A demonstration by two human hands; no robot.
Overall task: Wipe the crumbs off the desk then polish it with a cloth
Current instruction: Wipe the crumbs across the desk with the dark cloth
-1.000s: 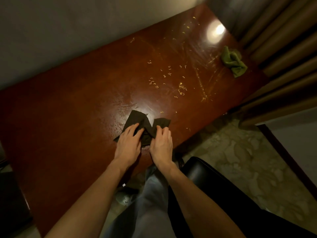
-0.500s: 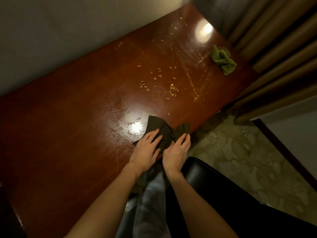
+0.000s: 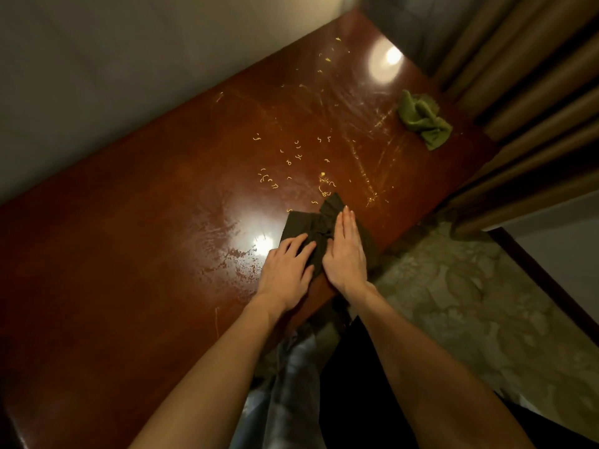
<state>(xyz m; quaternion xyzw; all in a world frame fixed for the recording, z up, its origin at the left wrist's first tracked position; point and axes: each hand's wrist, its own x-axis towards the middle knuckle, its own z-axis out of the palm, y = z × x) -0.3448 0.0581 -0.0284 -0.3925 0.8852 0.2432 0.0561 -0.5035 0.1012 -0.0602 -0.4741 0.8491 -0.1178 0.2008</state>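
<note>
the dark cloth [image 3: 303,223] lies bunched on the near edge of the reddish worktop [image 3: 129,254], just short of the scattered crumbs [image 3: 269,180]. both bare hands lie on it. the left grip [image 3: 285,270] is spread, fingers nearly straight, pressing the cloth's near left part. the right grip [image 3: 346,254] is flat, fingers together and straight along its right side. neither pinches the fabric.

the cloth looks soft, thin and light, and it creases in the middle between the hands. it will likely ride up or fold under a push, so flat palm pressure over a wide area should suit it better than a fingertip pinch. the worktop is glossy, so the cloth should slide easily. the crumbs look small and dry and may scatter or skip past a wrinkled leading edge.

a crumpled green cloth [image 3: 424,119] sits well apart at the far right corner, near the curtains [image 3: 525,92].
</note>
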